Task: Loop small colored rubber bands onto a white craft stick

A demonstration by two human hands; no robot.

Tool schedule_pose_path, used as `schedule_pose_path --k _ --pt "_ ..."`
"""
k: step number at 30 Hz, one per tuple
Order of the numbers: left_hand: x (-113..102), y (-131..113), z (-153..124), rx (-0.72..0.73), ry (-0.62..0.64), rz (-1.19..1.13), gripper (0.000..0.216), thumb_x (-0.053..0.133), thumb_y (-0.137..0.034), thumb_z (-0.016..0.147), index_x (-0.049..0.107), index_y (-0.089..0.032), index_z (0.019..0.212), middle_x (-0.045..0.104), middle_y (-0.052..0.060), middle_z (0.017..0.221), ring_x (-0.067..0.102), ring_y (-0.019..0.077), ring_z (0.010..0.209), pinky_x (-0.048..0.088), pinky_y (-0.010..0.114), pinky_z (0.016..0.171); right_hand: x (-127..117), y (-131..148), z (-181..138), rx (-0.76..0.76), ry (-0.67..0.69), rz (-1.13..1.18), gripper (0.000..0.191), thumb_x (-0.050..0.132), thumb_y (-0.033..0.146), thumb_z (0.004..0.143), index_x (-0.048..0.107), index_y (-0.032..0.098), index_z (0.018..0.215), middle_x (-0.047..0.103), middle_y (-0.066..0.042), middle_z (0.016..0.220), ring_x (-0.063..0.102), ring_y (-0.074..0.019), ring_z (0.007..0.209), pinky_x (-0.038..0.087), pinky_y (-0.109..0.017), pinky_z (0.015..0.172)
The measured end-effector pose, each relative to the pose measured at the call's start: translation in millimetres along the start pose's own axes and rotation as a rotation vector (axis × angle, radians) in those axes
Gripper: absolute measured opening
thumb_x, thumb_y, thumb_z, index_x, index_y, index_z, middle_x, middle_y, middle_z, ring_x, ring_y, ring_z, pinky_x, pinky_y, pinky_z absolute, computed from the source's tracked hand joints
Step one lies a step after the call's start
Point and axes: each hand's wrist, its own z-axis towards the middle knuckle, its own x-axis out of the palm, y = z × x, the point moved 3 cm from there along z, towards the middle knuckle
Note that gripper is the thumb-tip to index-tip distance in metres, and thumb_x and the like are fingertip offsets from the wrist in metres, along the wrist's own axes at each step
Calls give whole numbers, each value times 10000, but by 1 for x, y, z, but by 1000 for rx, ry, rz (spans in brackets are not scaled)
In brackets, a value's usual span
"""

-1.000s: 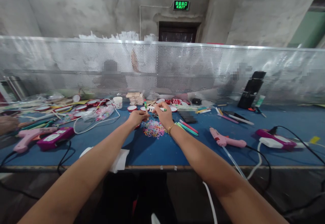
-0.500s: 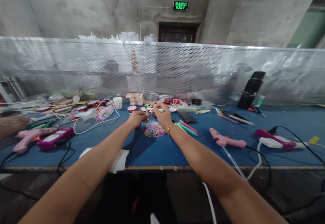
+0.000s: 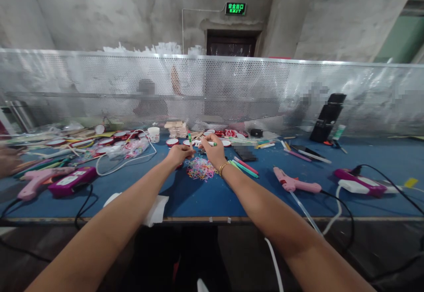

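Observation:
Both my arms reach far out over the blue table (image 3: 198,199). My left hand (image 3: 178,154) is closed round a green and red pen (image 3: 190,139) that stands nearly upright. Beside it my right hand (image 3: 213,149) pinches a white pen with a green tip (image 3: 210,143), lying level and pointing right. A gold bracelet sits on my right wrist. Just below both hands lies a heap of small coloured rubber bands (image 3: 200,168). Whether a band is stretched between the pens is too small to tell.
Pink glue guns (image 3: 294,182) (image 3: 36,179) lie right and left, with purple power strips (image 3: 71,181) (image 3: 359,181) and cables. Loose pens (image 3: 244,165), red-rimmed round discs (image 3: 172,141), a white cup (image 3: 153,133) and a black phone stand (image 3: 327,117) sit further back. A perforated metal screen (image 3: 251,93) closes the far side. Another person's hand (image 3: 8,160) shows at far left.
My hands have stayed almost still with the pens. The other person's hand at far left has shifted about.

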Motion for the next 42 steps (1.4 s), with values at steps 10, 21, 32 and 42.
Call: schedule_pose_path --k 10,21,32,42 --pt "0 -2 -2 15 -2 13 364 758 -482 551 658 -133 582 615 32 544 480 91 493 306 216 471 -1 3 0 -15 -14 -5 116 518 330 782 519 223 736 625 23 643 585 -143 614 479 -276 632" --pt "1 3 2 32 21 -4 362 764 -479 540 654 -136 577 618 30 558 479 90 487 317 221 479 -1 1 0 -8 -26 8 114 520 330 780 536 224 741 627 21 650 579 -145 613 479 -277 633" --pt "4 2 0 36 30 -53 373 793 -473 500 641 -135 545 606 23 532 481 88 490 356 226 504 -2 3 0 -30 -37 8 119 516 317 785 528 222 715 626 24 654 589 -143 645 484 -276 673" --pt "3 1 -1 25 19 -38 391 794 -486 479 645 -131 549 618 27 548 494 93 505 355 227 515 -2 3 1 -22 -37 7 119 514 322 783 530 216 733 627 21 655 588 -143 649 478 -268 664"
